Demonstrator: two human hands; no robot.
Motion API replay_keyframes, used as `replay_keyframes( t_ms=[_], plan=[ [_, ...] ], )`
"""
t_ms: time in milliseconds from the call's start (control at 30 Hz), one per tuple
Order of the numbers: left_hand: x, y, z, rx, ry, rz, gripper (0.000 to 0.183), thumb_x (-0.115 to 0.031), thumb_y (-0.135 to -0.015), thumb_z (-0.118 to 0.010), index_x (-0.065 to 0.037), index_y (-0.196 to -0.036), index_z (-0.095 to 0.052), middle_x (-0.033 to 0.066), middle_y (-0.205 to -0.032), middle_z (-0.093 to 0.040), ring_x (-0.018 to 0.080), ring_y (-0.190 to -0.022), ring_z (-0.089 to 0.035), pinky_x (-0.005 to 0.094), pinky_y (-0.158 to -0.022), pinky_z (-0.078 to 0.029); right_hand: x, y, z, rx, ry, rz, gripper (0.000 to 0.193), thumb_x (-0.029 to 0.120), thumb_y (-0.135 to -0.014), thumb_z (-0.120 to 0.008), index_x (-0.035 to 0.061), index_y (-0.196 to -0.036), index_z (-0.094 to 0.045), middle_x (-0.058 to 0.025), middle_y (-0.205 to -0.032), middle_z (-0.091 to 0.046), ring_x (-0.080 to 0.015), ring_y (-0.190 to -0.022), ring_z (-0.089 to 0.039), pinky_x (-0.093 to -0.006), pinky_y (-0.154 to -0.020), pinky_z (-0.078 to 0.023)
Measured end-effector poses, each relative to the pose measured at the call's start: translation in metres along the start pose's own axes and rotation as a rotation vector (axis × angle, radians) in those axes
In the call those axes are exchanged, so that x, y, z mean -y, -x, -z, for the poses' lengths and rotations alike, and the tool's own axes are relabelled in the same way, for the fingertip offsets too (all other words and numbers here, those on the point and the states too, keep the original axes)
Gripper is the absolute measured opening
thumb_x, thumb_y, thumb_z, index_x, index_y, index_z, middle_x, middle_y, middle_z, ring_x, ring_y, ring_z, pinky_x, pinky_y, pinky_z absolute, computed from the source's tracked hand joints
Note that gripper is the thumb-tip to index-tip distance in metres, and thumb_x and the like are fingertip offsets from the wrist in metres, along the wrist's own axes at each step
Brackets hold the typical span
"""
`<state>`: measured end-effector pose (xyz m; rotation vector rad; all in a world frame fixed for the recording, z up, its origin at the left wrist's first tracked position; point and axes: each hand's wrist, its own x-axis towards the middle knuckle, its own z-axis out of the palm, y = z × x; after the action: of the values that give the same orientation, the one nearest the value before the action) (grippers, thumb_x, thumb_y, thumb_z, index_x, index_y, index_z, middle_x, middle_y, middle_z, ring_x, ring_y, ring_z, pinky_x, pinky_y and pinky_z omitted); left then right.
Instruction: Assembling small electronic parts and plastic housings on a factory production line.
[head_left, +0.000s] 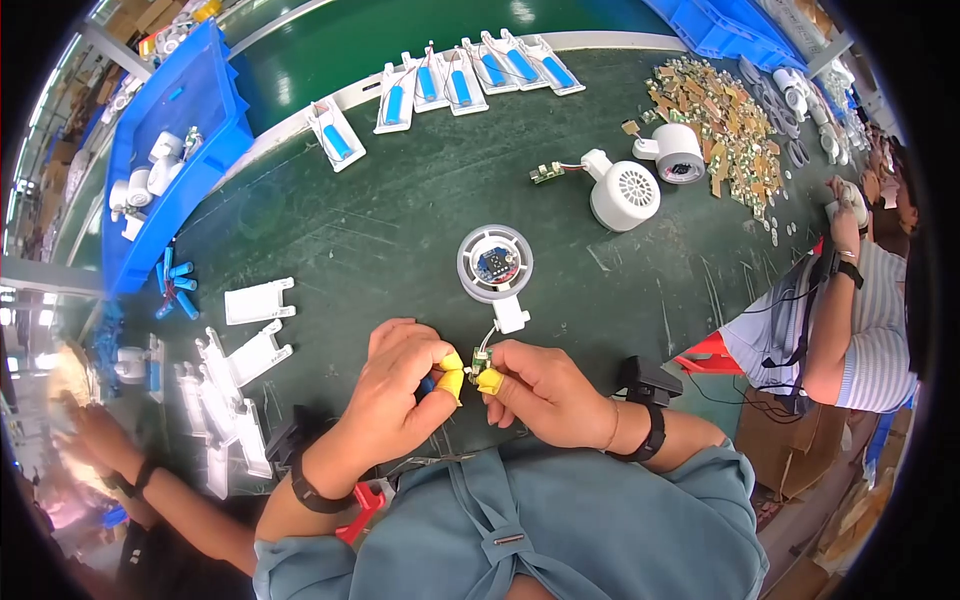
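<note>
My right hand (550, 390) pinches a small green circuit board (482, 358) between thumb and fingers, yellow cots on the tips. A short white wire joins the board to the white arm of a round device (494, 264), which lies with its open ring and inner board facing up. My left hand (400, 385), also with yellow cots, is closed in a pinch right beside the board. Between its fingers shows a bit of a blue battery cell (428, 384), mostly hidden. What the left fingertips pinch is too small to make out.
White trays with blue cells (395, 104) line the far edge. White covers (258, 352) and loose blue cells (182, 284) lie left, near a blue bin (235, 125). Two white devices (625, 195) and a circuit board pile (725, 125) sit right. Co-workers (850, 330) flank me.
</note>
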<state>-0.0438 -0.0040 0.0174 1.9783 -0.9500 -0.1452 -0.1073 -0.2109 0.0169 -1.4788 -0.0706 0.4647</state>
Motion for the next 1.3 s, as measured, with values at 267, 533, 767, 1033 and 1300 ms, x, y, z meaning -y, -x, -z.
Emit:
replay_keyframes(
  t_ms=[267,533,767,1033,1300],
  plan=[
    [-0.009,-0.006,0.001,-0.058,-0.235,-0.19,0.032,-0.004,-0.062,-0.071,-0.007,-0.091,-0.06,0.0027,-0.077,-0.059,0.0227,-0.085,-0.06,0.0494,-0.093,-0.039,0.008,-0.005,0.016,0.169,-0.202,-0.216,0.013,0.012,-0.096,-0.045,0.0017,-0.093,-0.053,-0.0048,-0.075,-0.061,-0.0102,-0.066,-0.061,-0.0238,-0.058,-0.049],
    [-0.016,0.004,-0.006,-0.163,-0.58,-0.403,0.026,-0.01,-0.061,-0.072,-0.008,-0.084,-0.06,0.0012,-0.074,-0.056,0.0205,-0.081,-0.058,0.0479,-0.089,-0.041,0.02,-0.01,0.025,0.284,-0.385,-0.361,0.011,0.012,-0.095,-0.048,0.0037,-0.09,-0.055,-0.0041,-0.071,-0.059,-0.0118,-0.063,-0.062,-0.0231,-0.059,-0.049],
    [-0.024,0.011,-0.005,-0.103,-0.785,-0.481,0.016,-0.013,-0.072,-0.067,-0.009,-0.087,-0.062,0.0015,-0.077,-0.058,0.0189,-0.084,-0.059,0.0467,-0.09,-0.04,0.017,-0.012,0.027,0.328,-0.454,-0.409,0.016,0.017,-0.092,-0.05,0.0053,-0.081,-0.053,-0.0031,-0.071,-0.057,-0.0134,-0.061,-0.063,-0.0241,-0.054,-0.05],
    [-0.027,0.014,-0.006,-0.129,-0.877,-0.541,0.009,-0.015,-0.075,-0.063,-0.011,-0.083,-0.062,0.0007,-0.075,-0.06,0.0174,-0.084,-0.06,0.0463,-0.095,-0.036,0.012,-0.011,0.028,0.343,-0.525,-0.431,0.017,0.016,-0.09,-0.049,0.0043,-0.078,-0.054,-0.0032,-0.068,-0.057,-0.0141,-0.058,-0.062,-0.025,-0.05,-0.048],
    [-0.025,0.014,-0.007,-0.208,-0.901,-0.605,0.008,-0.014,-0.076,-0.056,-0.018,-0.081,-0.062,-0.0046,-0.075,-0.058,0.0096,-0.08,-0.06,0.0414,-0.096,-0.035,0.016,-0.01,0.028,0.392,-0.54,-0.443,0.021,0.019,-0.09,-0.05,0.005,-0.074,-0.052,-0.0033,-0.065,-0.054,-0.0142,-0.055,-0.06,-0.0253,-0.047,-0.047]
  ],
)
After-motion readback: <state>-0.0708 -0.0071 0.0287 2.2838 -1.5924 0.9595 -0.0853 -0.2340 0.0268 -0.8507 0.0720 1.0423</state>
